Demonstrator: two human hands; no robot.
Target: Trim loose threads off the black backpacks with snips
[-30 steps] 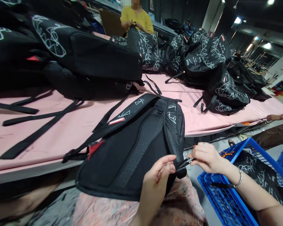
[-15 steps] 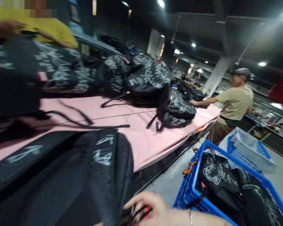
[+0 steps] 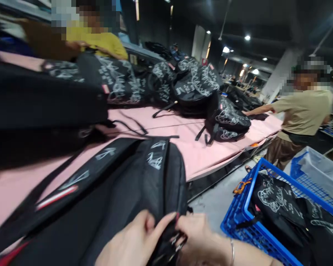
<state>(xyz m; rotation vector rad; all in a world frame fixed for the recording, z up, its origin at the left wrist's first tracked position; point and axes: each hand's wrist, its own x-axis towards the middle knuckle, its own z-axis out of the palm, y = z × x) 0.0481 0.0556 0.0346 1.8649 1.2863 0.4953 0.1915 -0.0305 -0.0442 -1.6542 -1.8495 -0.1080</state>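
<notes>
A black backpack point(image 3: 119, 184) with white scribble prints on its straps lies in front of me on the pink-covered table point(image 3: 166, 155). My left hand point(image 3: 133, 236) is closed on the backpack's near end, its thumb and fingers pinching the black fabric. Right beside it, my right hand point(image 3: 195, 234) is closed at the same edge, fingertips almost touching the left thumb. A dark, shiny metal tool point(image 3: 175, 246) sits within the right hand; its exact kind is unclear. A bit of red shows between the fingertips.
At the left lies another large black bag point(image 3: 44, 111). Several printed black backpacks point(image 3: 197, 83) line the table's far side. A blue crate point(image 3: 249, 214) holding backpacks stands on the floor at right, near a second crate point(image 3: 319, 166). Two people point(image 3: 302, 111) stand around the table.
My left hand has come into view and grips the backpack beside my right hand. The right hand has closed in on the bag's edge. The view has swung left, shifting the scene rightward.
</notes>
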